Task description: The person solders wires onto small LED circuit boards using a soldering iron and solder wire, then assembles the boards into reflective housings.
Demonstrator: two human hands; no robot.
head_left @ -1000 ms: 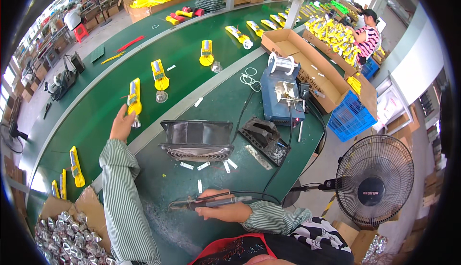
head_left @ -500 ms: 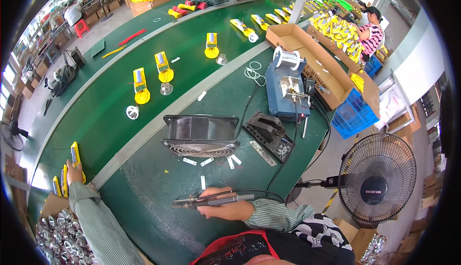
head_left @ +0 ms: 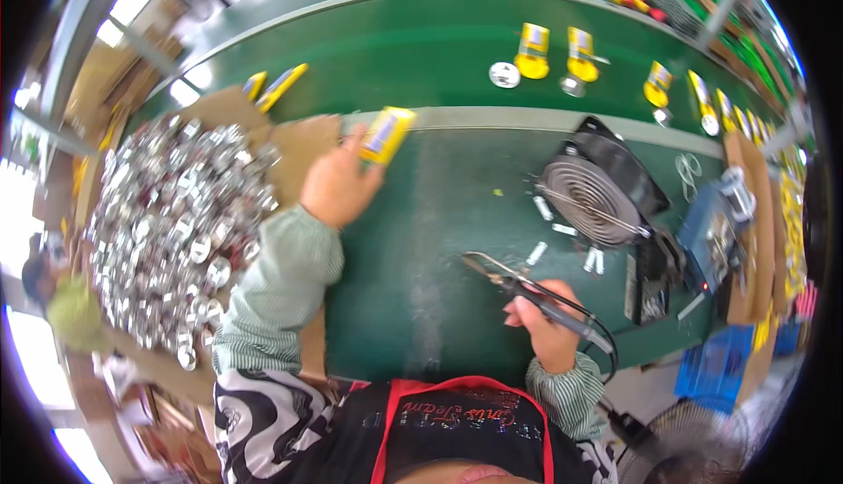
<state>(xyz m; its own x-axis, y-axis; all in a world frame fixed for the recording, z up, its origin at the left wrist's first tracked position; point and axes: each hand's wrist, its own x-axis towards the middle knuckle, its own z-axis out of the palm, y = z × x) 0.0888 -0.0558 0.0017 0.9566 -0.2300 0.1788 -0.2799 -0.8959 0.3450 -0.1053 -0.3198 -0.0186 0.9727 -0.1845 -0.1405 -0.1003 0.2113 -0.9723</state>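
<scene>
Bright light — windows at left blown white, glare on the belt; blur softens much — edges bent, corners black.

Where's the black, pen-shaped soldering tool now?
In the head view, the black, pen-shaped soldering tool is right of centre, in the person's right hand, just below a small, flat white strip on the green tabletop.
</scene>
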